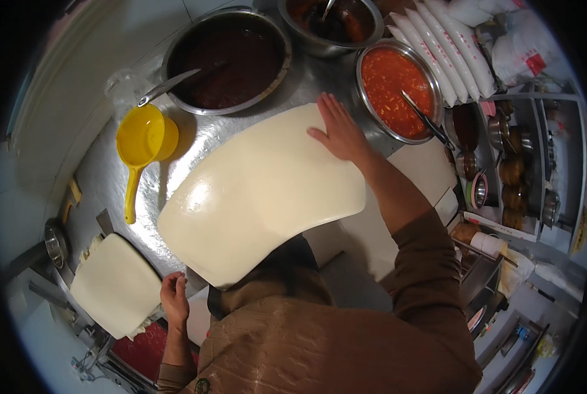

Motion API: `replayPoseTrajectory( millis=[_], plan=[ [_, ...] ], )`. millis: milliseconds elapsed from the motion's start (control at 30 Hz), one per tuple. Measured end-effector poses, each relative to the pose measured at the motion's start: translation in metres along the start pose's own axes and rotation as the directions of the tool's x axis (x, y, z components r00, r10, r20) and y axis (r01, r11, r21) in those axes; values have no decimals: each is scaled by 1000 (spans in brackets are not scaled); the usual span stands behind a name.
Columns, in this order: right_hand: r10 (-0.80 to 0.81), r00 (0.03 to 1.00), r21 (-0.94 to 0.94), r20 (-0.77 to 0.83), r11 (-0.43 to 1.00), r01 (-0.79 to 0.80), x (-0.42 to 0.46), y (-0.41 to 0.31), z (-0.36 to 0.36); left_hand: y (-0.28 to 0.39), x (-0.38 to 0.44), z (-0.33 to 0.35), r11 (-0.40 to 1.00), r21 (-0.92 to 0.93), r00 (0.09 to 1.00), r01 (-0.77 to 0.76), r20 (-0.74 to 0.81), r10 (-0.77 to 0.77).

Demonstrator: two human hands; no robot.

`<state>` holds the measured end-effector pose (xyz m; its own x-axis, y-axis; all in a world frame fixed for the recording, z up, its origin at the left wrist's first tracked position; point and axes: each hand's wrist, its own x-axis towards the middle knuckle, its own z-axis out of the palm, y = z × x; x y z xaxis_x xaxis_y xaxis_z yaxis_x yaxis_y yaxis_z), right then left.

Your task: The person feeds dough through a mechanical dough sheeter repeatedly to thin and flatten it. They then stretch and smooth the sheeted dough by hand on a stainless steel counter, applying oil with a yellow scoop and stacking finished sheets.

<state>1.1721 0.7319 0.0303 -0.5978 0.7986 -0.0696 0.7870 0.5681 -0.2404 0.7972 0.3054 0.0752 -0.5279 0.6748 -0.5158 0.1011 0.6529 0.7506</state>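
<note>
A broad, smooth sheet of pale dough (268, 182) lies on the metal worktop (195, 128), its near edge close to my body. My right hand (340, 128) rests flat on the sheet's far right part, thumb spread from the fingers, holding nothing. Beside the right edge of a smaller pale slab, apparently dough (116, 285), my left hand (175, 298) hangs with its fingers curled. Whether those fingers pinch anything is not visible. Ragged scraps show around the smaller slab.
A yellow plastic dipper (148, 135) stands left of the sheet. Behind are a large bowl of dark liquid (229, 69) with a utensil, a bowl of red sauce (396, 88) with a ladle, and another metal bowl (330, 47). Filled white bags (441, 49) and shelves (515, 162) line the right.
</note>
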Motion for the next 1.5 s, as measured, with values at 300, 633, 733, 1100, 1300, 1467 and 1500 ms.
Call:
replayPoseTrajectory(
  millis=[300, 633, 733, 1100, 1300, 1467, 1500],
  plan=[
    [52, 942, 628, 332, -757, -180, -72, -17, -34, 47, -27, 27, 999, -53, 984, -2, -178, -8],
    [298, 890, 794, 346, 412, -447, -134, -1, -31, 45, -81, 68, 992, -107, 956, 70, -276, -97],
    [-180, 983, -117, -45, 978, 174, -64, -7, -26, 39, -93, 67, 987, -156, 949, 45, -301, -91],
    [-544, 839, 508, -20, 717, 477, -46, -301, 65, 7, -132, 62, 979, -195, 947, 54, -300, -112],
    [-631, 774, 427, 48, 713, 556, -127, -277, 57, -41, -144, 57, 960, -278, 961, 27, -259, -101],
    [-267, 962, -6, -54, 964, 267, -184, -77, 26, -76, -137, 58, 952, -306, 968, 17, -233, -93],
    [-249, 962, -110, -110, 965, 237, -195, -41, 20, -77, -130, 59, 945, -326, 970, 15, -223, -93]
  ],
)
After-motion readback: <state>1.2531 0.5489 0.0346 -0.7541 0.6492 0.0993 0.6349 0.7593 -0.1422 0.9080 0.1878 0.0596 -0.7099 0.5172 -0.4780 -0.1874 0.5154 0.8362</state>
